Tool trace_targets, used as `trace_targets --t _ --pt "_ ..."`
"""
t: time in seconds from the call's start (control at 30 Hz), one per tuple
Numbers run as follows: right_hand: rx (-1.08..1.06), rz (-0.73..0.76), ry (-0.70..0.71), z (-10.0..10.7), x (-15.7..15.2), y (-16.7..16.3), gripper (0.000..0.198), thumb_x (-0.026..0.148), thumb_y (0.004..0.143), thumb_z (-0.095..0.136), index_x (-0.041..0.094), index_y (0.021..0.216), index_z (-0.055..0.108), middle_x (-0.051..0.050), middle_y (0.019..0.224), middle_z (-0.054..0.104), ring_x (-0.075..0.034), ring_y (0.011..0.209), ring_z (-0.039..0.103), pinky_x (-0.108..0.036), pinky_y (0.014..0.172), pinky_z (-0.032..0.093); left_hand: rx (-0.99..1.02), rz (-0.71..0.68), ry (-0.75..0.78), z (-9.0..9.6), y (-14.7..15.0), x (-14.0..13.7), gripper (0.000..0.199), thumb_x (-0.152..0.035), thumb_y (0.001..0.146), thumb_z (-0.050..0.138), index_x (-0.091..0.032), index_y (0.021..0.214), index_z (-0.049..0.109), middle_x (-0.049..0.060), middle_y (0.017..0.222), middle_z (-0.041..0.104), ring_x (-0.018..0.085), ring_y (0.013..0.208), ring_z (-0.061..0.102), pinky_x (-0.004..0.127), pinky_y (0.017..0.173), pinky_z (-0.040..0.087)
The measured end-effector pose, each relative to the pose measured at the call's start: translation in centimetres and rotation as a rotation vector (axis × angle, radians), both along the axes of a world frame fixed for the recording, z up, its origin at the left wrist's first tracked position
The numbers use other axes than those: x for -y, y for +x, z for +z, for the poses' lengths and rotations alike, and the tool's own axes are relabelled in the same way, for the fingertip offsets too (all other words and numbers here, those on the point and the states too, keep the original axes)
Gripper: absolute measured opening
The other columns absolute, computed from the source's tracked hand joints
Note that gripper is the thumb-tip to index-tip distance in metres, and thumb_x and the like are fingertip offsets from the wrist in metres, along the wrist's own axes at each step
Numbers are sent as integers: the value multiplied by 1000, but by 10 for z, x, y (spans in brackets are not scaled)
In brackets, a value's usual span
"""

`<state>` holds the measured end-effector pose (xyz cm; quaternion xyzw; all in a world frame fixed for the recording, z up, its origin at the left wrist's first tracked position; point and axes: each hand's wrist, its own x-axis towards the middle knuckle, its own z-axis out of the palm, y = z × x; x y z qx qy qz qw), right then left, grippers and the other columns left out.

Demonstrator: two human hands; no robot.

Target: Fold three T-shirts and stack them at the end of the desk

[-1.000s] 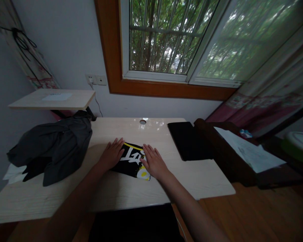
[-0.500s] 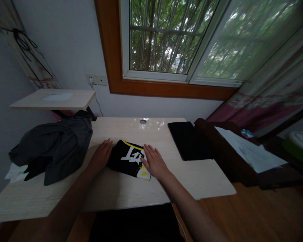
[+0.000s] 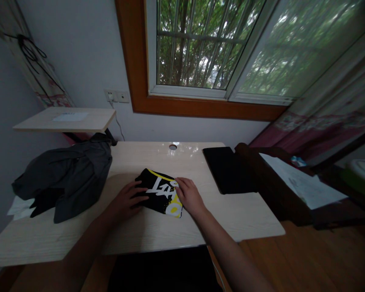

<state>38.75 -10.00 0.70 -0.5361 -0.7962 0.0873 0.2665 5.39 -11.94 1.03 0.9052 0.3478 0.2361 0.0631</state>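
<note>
A folded black garment (image 3: 155,198) with white lettering and a yellow edge lies flat on the pale wooden table (image 3: 231,221). My left hand (image 3: 126,202) rests at its left side, fingers spread, the fingertips on the black cloth. At the right edge of the garment, my right hand (image 3: 192,198) has its thumb and fingers drawn close together around the upper right corner. The exact grip of those fingertips is partly hidden.
A dark grey heap of clothing (image 3: 76,174) lies at the table's left, under a raised wooden shelf (image 3: 94,119). A flat black item (image 3: 228,170) lies at the right. Beyond it, papers (image 3: 298,182) rest on dark furniture. A window (image 3: 197,48) is behind.
My left hand has moved from the garment's left edge onto its surface, fingers spreading. My right hand has drawn back slightly to the right edge, its fingers less stretched out.
</note>
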Motion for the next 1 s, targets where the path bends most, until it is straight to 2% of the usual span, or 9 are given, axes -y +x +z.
trace_targets --t 0.1,0.2,0.33,0.43,0.53,0.67,0.77,0.9,1.0 --pt "-72 -40 8 3 1 2 30 28 100 50 21 122 69 -10 119 69 -25 112 59 -42 103 47 7 65 44 -3 -2 -1 41 -17 92 59 -36 127 68 3 132 68 26 138 49 51 116 40" --pt "-116 -20 17 7 4 3 21 25 99 52 21 107 71 -9 106 71 -24 102 60 -41 97 48 5 204 76 -4 -6 -5 38 -18 93 56 -35 123 70 3 126 71 26 131 54 52 114 41" --pt "-142 221 -21 12 9 0 14 22 96 54 22 91 68 -5 88 69 -21 88 61 -36 87 49 29 439 98 -4 -14 -14 31 -20 94 52 -29 114 74 5 131 69 29 129 53 53 112 41" --pt "-117 407 -76 12 14 -2 12 23 94 55 23 88 66 -2 78 66 -19 79 60 -33 81 50 70 567 91 -5 -17 -18 31 -25 96 48 -25 116 71 8 131 67 29 126 55 52 113 40" --pt "-133 422 -83 12 16 -3 14 26 96 54 23 88 65 -2 76 65 -18 77 60 -32 79 51 76 635 62 -8 -18 -19 33 -30 97 46 -22 118 69 10 120 71 29 116 60 51 110 42" --pt "-180 345 -79 13 15 -2 19 31 99 51 23 91 66 -2 79 65 -18 79 62 -32 79 51 63 647 1 -10 -16 -18 36 -35 96 47 -20 122 68 11 112 73 31 110 60 50 103 47" --pt "-194 335 -61 14 14 -2 17 33 99 55 23 104 67 -5 90 68 -20 88 63 -35 85 52 71 597 -44 -10 -13 -17 40 -36 97 47 -21 130 64 10 116 72 30 110 59 49 100 49" --pt "-173 364 -11 14 12 -3 29 36 98 59 25 124 65 -8 109 67 -23 105 61 -40 96 49 83 548 -92 -11 -12 -16 46 -37 97 47 -22 139 58 10 123 70 30 113 58 48 101 49" --pt "-108 362 8 12 12 -4 36 38 98 60 27 132 63 -9 114 64 -24 109 59 -42 97 48 106 523 -138 -11 -10 -16 49 -39 97 49 -22 143 55 10 129 68 29 117 57 48 104 48"
